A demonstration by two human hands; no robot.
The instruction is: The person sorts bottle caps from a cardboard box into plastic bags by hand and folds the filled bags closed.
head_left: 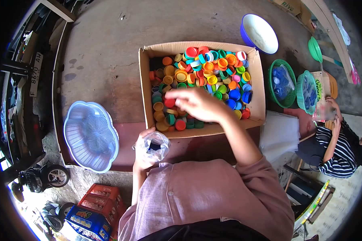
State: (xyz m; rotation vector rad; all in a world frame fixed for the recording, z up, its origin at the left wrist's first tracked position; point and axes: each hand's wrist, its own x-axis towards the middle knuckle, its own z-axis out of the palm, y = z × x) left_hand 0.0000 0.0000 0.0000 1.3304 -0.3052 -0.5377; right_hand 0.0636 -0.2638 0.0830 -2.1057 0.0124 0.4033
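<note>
A cardboard box (202,131) full of bottle caps (213,76) in many colours sits in front of me. My right hand (199,104) reaches over the caps with its fingers stretched to the left, and no cap shows in its grip. Just under the fingertips lies a red cap (170,103). At the box's near left corner, my left hand (141,152) is closed around a clear plastic bag (159,144). The bag's mouth gapes upward, and something dark shows inside that I cannot make out.
A pale scalloped plastic basket (91,136) stands on the left. To the right are a blue-rimmed bowl (260,33), two green baskets (272,90) holding blue items, and white plastic sheets (278,134). Another person in a striped top (344,150) works at the far right.
</note>
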